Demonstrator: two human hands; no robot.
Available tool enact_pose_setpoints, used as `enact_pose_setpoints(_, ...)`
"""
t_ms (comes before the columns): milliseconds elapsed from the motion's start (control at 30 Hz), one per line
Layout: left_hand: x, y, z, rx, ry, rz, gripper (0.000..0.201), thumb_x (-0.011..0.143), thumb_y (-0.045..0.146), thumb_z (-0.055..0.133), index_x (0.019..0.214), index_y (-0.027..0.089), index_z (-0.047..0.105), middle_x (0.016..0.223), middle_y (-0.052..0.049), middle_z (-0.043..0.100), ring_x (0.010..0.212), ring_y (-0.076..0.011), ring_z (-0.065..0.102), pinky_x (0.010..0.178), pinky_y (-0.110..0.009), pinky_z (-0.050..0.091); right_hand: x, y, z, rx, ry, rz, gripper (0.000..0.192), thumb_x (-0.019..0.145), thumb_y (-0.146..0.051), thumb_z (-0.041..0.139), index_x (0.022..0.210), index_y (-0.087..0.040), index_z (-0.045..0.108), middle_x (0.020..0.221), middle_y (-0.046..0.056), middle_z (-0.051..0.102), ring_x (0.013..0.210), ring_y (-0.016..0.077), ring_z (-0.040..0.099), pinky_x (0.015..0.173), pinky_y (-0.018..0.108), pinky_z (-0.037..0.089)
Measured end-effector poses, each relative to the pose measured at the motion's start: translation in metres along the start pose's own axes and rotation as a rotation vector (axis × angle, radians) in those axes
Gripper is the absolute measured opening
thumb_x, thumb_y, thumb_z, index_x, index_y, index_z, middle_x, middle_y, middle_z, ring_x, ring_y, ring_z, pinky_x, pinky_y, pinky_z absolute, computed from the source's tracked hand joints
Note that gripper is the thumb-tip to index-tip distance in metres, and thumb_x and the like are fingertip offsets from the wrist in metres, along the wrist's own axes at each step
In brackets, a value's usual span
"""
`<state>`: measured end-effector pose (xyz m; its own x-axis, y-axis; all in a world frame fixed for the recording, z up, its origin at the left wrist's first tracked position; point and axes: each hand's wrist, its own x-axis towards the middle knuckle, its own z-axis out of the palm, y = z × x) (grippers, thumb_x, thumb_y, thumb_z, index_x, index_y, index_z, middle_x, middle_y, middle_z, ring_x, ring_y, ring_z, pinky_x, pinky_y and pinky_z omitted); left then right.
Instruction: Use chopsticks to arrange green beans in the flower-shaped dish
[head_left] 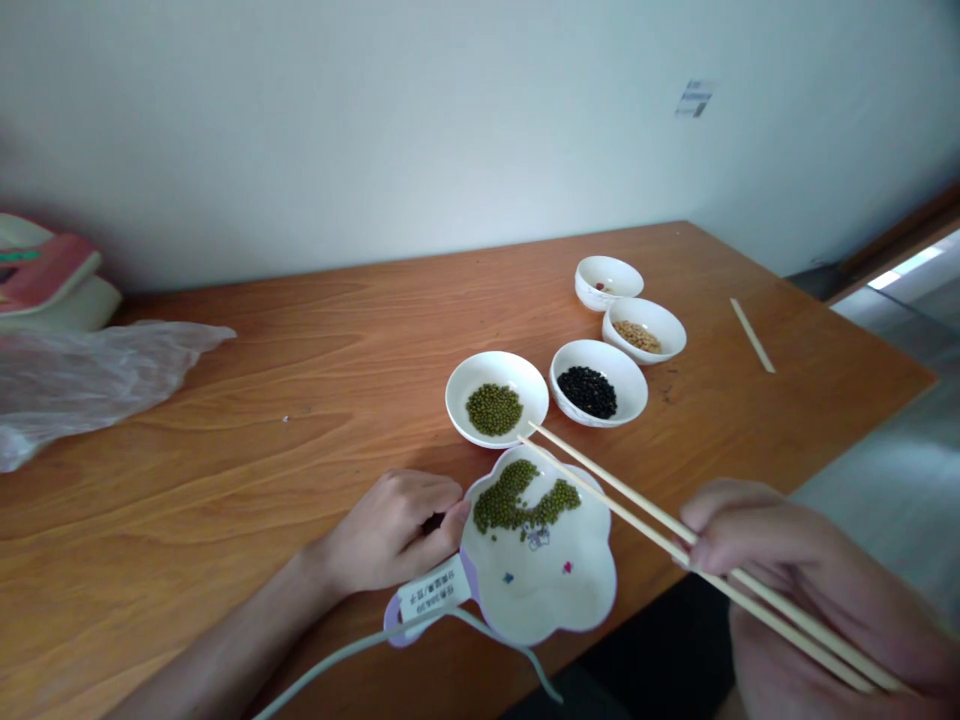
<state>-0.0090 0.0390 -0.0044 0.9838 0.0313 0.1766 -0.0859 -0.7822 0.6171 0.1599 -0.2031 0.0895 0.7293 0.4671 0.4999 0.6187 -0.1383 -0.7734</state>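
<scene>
My right hand (817, 580) is closed around a pair of light wooden chopsticks (622, 500), which point up and to the left. Their tips are slightly apart, over the near rim of a round white bowl (457, 405) of green mung beans (493, 409). No bean shows between them. Just below lies a flower-shaped white dish (540, 590) with a purple edge and a labelled handle; more mung beans (510, 500) are gathered in its far part. At the dish's left rim, my left hand (409, 530) is curled, thumb and fingers pressed against the edge.
White bowls of black beans (589, 392) and tan beans (636, 336) stand to the right, with another bowl (609, 270) behind. A light stick (752, 335) lies at far right. A pale cord (337, 660) crosses the dish handle. A plastic bag (97, 375) and red-and-white container (60, 275) are left.
</scene>
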Motion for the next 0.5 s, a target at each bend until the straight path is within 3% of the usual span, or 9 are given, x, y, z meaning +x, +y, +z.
enact_pose_setpoints(133,0.0,0.0,0.0,0.01,0.009,0.01,0.033,0.103,0.021,0.042,0.071,0.017,0.047,0.064,0.002,0.051,0.059,-0.0102,0.043,0.061,-0.028,0.031,0.002,-0.009,0.013,0.172,-0.044,-0.028,0.077,0.097,-0.072,0.013,0.067,-0.026,0.068,0.059,0.001,0.062,0.055,0.0176,0.06,0.053,0.028,0.046)
enact_pose_setpoints(233,0.001,0.0,0.0,0.012,0.007,0.013,0.032,0.102,0.021,0.043,0.071,0.017,0.048,0.065,0.001,0.052,0.059,-0.0102,0.044,0.061,-0.028,0.032,0.001,-0.003,0.01,0.131,-0.047,-0.042,0.082,0.094,-0.075,0.01,0.064,-0.024,0.066,0.057,0.001,0.061,0.051,0.016,0.059,0.049,0.025,0.043)
enact_pose_setpoints(500,0.001,0.001,0.0,0.032,0.025,0.026,0.033,0.102,0.02,0.042,0.07,0.018,0.049,0.063,0.002,0.051,0.057,-0.0102,0.045,0.059,-0.027,0.033,-0.006,0.026,-0.006,-0.049,-0.304,0.01,0.09,0.088,-0.081,0.001,0.062,-0.022,0.064,0.064,0.006,0.066,0.056,0.0192,0.062,0.05,0.029,0.048)
